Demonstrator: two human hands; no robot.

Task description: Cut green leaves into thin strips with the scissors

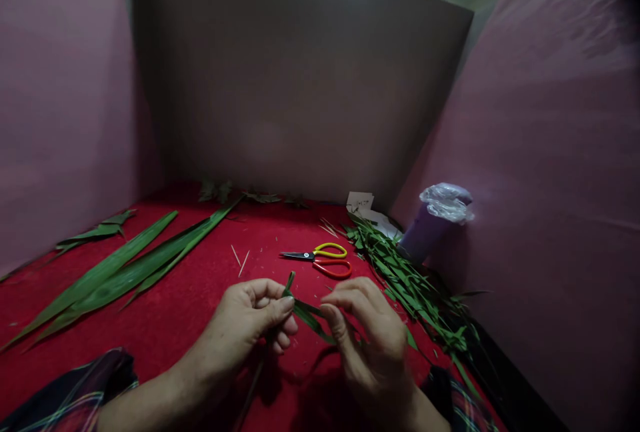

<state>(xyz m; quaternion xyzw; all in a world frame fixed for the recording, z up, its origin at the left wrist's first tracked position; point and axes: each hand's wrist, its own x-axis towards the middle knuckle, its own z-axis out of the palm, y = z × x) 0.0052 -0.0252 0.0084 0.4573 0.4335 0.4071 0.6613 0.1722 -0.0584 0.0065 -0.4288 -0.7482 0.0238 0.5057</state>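
Observation:
Both hands work a narrow green leaf strip (306,314) just above the red cloth. My left hand (253,325) pinches its left end between thumb and fingers, the tip sticking up past the thumb. My right hand (367,339) pinches the same strip a little to the right, fingers curled over it. A thin stem runs down from under the left hand toward me.
Scissors (323,260) with yellow and red handles lie beyond the hands. Long green leaves (120,269) lie at the left, a heap of cut leaf strips (410,279) at the right, next to a purple cup (433,222) with a plastic cover. Thin sticks (240,260) are scattered about. Pink walls enclose the red cloth (165,325).

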